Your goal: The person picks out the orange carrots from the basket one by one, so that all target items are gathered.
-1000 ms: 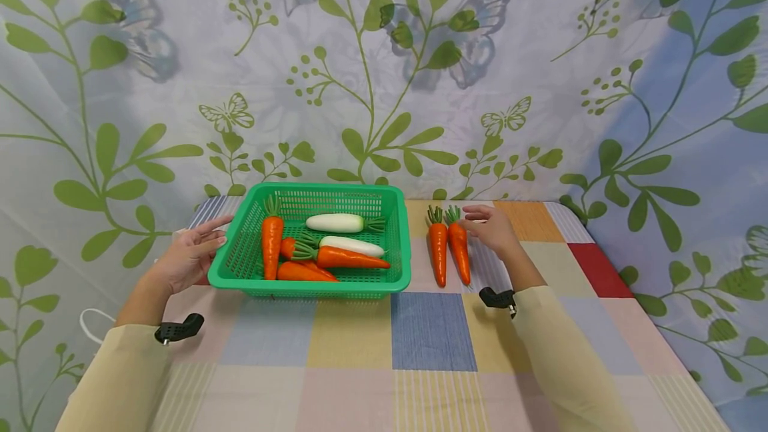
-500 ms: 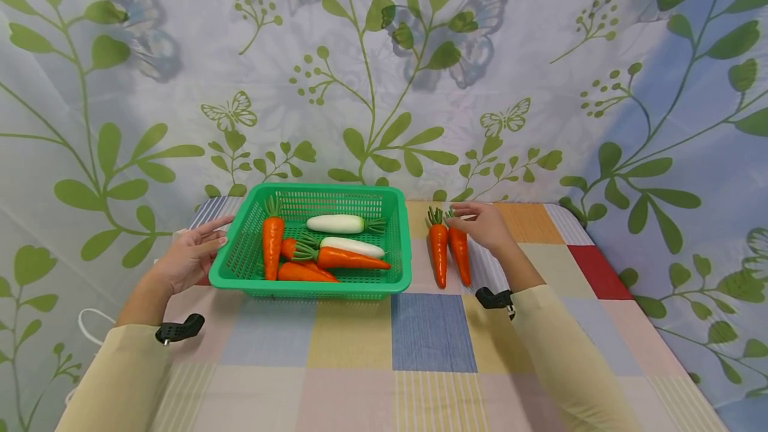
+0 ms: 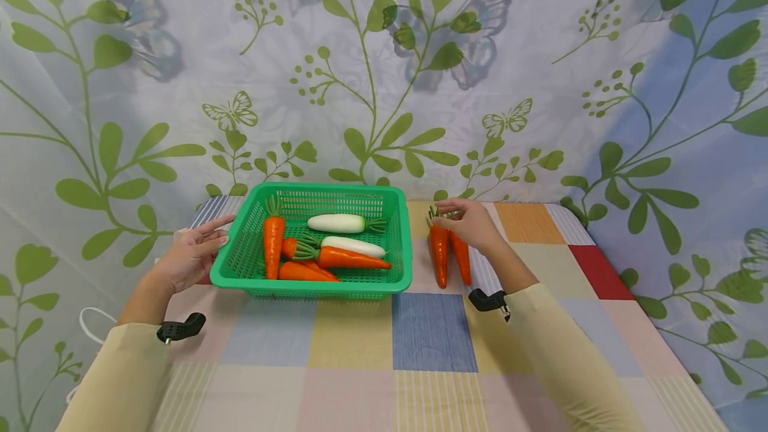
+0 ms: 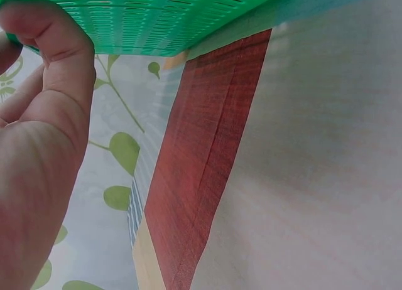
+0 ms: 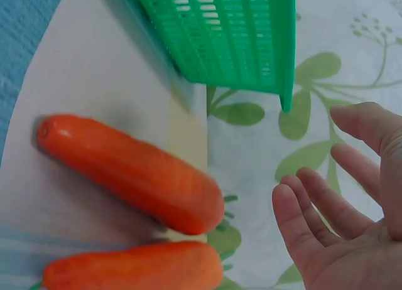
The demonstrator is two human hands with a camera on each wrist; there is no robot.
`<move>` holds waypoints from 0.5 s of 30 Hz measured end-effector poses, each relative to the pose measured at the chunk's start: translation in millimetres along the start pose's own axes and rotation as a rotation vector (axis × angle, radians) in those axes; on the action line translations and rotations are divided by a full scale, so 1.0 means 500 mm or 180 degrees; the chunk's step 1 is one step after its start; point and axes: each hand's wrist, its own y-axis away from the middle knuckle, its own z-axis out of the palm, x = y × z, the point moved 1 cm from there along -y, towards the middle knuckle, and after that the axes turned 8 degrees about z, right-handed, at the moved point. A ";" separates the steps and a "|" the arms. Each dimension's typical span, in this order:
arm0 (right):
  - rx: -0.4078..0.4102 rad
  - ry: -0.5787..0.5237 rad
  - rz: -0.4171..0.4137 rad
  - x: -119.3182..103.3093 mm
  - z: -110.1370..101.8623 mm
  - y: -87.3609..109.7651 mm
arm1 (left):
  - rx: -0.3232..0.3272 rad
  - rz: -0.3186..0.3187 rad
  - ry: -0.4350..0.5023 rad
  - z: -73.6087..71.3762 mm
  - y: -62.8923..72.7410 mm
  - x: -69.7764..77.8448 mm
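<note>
A green plastic basket [image 3: 312, 285] holds several orange carrots [image 3: 273, 245] and two white radishes [image 3: 336, 223]. At its left rim is my left hand [image 3: 189, 255], fingers and thumb touching the rim from outside. The left wrist view shows this hand [image 4: 53, 108] close under the basket [image 4: 144, 26]. Two more carrots lie side by side right of the basket: a left carrot [image 3: 440, 255] and a right carrot [image 3: 461, 259]. My right hand [image 3: 474, 225] hovers above their leafy ends, hiding part of the right one. In the right wrist view, this hand [image 5: 339, 221] has spread fingers, apart from both carrots.
A patchwork cloth [image 3: 354, 392] covers the table. Behind stands a curtain [image 3: 384, 85] printed with leaves and butterflies. A white cable [image 3: 90, 325] runs at the left edge.
My right hand has moved left, from beside the right carrot to above the tops of both carrots. The left hand, basket and vegetables stay in place.
</note>
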 end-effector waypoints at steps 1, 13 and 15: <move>-0.0005 -0.0016 -0.0012 -0.005 0.003 0.001 | -0.0002 0.0000 0.0009 0.000 0.000 -0.001; -0.0139 -0.0193 -0.0432 -0.050 0.054 0.020 | -0.0021 0.0031 0.0019 -0.002 -0.002 -0.002; -0.0192 -0.0301 -0.0504 -0.058 0.065 0.025 | -0.0018 0.0022 0.0021 -0.002 -0.001 -0.002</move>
